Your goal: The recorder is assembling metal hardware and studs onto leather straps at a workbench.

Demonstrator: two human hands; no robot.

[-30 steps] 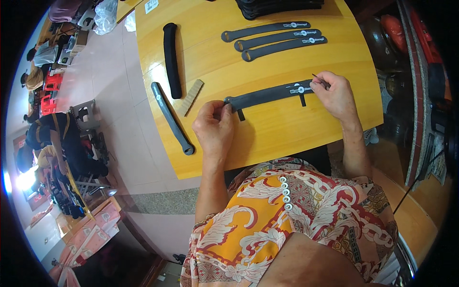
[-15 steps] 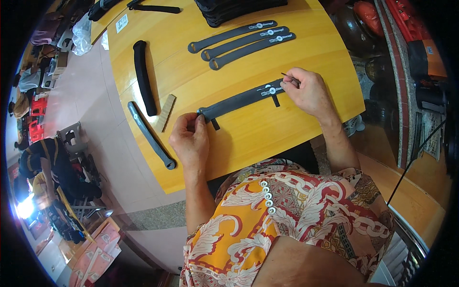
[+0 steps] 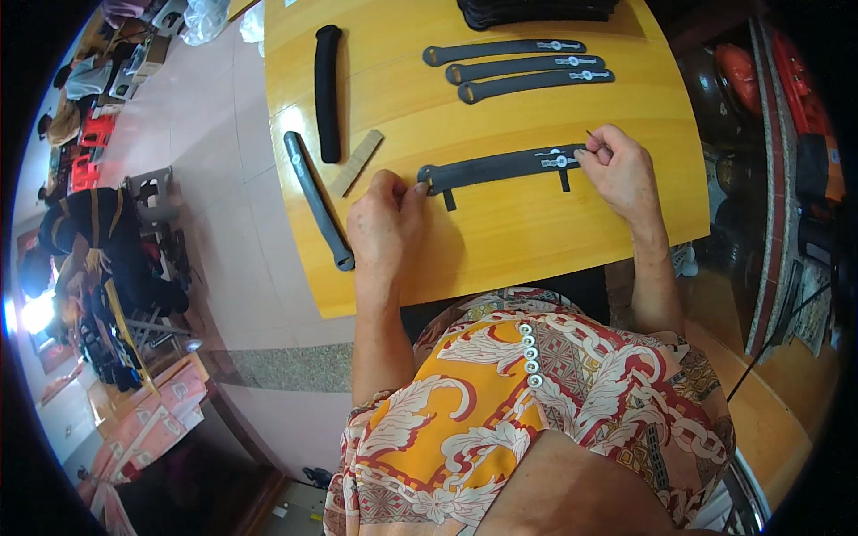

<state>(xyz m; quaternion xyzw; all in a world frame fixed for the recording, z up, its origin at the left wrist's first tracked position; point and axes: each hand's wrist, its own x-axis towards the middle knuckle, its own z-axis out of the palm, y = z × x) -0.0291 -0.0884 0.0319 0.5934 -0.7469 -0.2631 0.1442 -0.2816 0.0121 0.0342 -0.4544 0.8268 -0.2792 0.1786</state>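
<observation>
A dark grey strap with white lettering and a slotted left end lies across the near part of the table. My left hand is closed, thumb and finger pinching that slotted end. At the other end, my right hand is closed in a pinch at the strap's edge; a thin dark pointed thing sticks out from its fingers, its kind unclear. Two short black tabs, one on the left and one on the right, show from under the strap's near edge.
Three similar straps lie beyond, before a black stack. To the left are a long black padded strip, a flat tan piece and another grey strap. A co-worker bends over at far left.
The view has shifted, so the table and hands appear farther right and higher. Both hands keep their places at the two ends of the strap.
</observation>
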